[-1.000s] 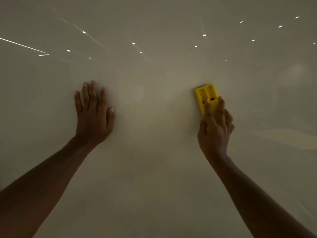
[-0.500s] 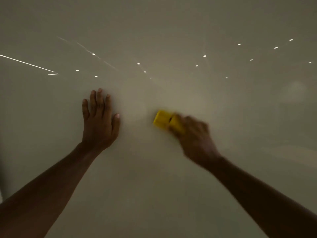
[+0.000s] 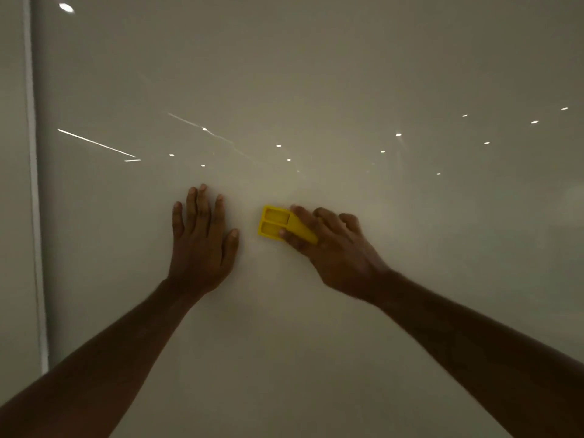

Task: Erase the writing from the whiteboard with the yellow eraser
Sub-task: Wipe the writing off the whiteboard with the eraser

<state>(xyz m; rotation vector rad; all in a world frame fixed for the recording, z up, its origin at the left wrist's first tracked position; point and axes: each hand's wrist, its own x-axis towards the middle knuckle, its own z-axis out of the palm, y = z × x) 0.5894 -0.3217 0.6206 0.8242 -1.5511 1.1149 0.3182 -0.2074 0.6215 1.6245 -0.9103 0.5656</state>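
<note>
A right hand (image 3: pixel 335 248) grips the yellow eraser (image 3: pixel 279 224) against the dim whiteboard (image 3: pixel 316 74), just beside the left hand (image 3: pixel 202 245), fingers (image 3: pixel 202 203) spread, apparently pressed flat.

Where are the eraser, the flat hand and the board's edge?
eraser (image 3: pixel 273 223): head view, its ribbed yellow back.
left hand (image 3: pixel 202 245): head view, back of the hand.
board edge (image 3: pixel 34 191): head view, pale frame strip.
</note>
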